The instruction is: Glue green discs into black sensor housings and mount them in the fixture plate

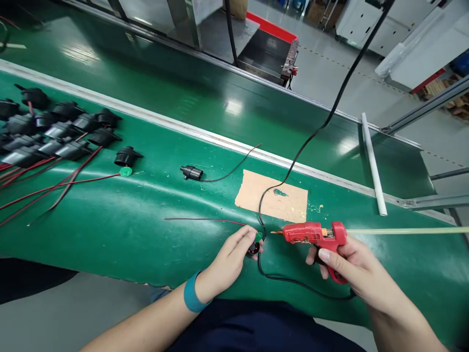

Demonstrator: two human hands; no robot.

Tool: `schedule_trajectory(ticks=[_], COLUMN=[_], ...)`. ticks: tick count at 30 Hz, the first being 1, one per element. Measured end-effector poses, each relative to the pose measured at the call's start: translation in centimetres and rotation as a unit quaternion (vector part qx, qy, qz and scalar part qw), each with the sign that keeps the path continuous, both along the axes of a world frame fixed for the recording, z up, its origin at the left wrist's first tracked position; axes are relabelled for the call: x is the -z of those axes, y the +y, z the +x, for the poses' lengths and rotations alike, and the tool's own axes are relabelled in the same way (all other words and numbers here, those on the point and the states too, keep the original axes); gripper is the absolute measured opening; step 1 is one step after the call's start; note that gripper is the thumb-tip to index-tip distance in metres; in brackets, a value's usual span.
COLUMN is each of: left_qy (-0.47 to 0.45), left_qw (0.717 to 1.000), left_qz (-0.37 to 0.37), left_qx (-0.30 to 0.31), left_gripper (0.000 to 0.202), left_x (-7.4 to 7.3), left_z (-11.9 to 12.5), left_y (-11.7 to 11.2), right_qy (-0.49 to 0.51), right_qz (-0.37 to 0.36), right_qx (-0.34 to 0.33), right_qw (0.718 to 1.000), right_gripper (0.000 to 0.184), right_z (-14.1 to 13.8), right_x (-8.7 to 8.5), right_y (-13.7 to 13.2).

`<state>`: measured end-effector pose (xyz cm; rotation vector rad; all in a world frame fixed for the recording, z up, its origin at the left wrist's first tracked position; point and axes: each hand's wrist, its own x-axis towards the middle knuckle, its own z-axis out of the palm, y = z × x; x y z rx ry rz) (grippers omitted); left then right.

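Observation:
My right hand [351, 259] is wrapped round the handle of a red hot glue gun [311, 233], its fingers at the trigger. A long pale glue stick [403, 231] sticks out of the gun's back. The nozzle points left, a short gap away from my left hand [236, 249]. Between thumb and fingers my left hand pinches a small black connector [252, 249] with a green disc [258, 237] at its top. A thin red wire [205, 219] runs left from the held part. My fingers hide much of the connector.
Black connectors with red wires [62, 127] lie heaped at the left. One more black connector [192, 172] with a thin wire lies mid-bench. A cardboard piece [271, 195] has glue bits on it. The gun's black cable [304, 142] crosses the bench. A white tube [373, 166] lies at right.

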<state>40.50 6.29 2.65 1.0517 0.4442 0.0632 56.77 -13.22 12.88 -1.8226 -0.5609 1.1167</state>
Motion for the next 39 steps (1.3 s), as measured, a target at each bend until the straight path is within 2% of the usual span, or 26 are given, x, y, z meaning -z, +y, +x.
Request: schedule_trajectory(ticks=[6, 9, 14, 23, 39], left_qy=[0.033, 0.051, 0.072, 0.068, 0.063], left_qw=[0.997, 0.995, 0.995, 0.995, 0.996], left_qz=[-0.048, -0.041, -0.026, -0.023, -0.022], left_qx=[-0.055, -0.069, -0.069, -0.068, -0.056], left_gripper=[0.045, 0.045, 0.048, 0.049, 0.052], left_x=[-0.6, -0.9, -1.5, -1.8, -2.1], left_z=[-0.3, -0.2, 0.1, 0.0, -0.1], left_y=[-0.7, -1.1, -1.5, -1.7, -1.8], right_qy=[-0.012, -0.054, -0.141, -0.225, -0.239], right_qz=[0.009, 0.002, -0.017, -0.027, -0.043], right_qx=[0.003, -0.018, -0.061, -0.109, -0.138], right_qw=[1.000, 0.998, 0.988, 0.968, 0.960], right_gripper=[0.026, 0.027, 0.029, 0.032, 0.026], right_z=[-1.4, -2.0, -2.2, -2.0, -1.9], right_x=[0.8, 1.0, 1.0, 0.4, 0.8], right_y=[-0.1, 0.2, 0.2, 1.0, 0.3])
